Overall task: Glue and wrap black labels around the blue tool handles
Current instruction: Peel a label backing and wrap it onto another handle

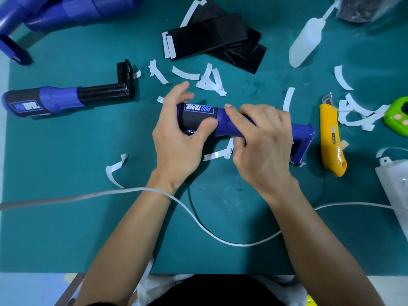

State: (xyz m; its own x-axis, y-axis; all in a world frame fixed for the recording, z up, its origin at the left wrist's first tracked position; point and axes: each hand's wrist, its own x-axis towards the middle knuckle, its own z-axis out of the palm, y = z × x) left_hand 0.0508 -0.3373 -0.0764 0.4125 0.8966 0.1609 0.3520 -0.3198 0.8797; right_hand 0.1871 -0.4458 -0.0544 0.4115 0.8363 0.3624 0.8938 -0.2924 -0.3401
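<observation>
Work looks partway done. At far left on the desk (66,217) lies a finished handle (44,102) with its black label on. More blue tools (66,9) are piled behind it; whether they are labelled I cannot tell. In the middle, the left grip (178,138) curls round the labelled end of the blue tool handle (227,129), thumb pressing the black label (194,120) down. That wrap seems nearly complete, though its seam is hidden. The right grip (262,142) clasps the bare blue shaft, steadying it. Behind, a stack of spare labels (212,40) suggests more handles are left to do. Rightward lie the glue bottle (306,40) and a yellow knife (332,138), among peeled backing strips (209,80).
</observation>
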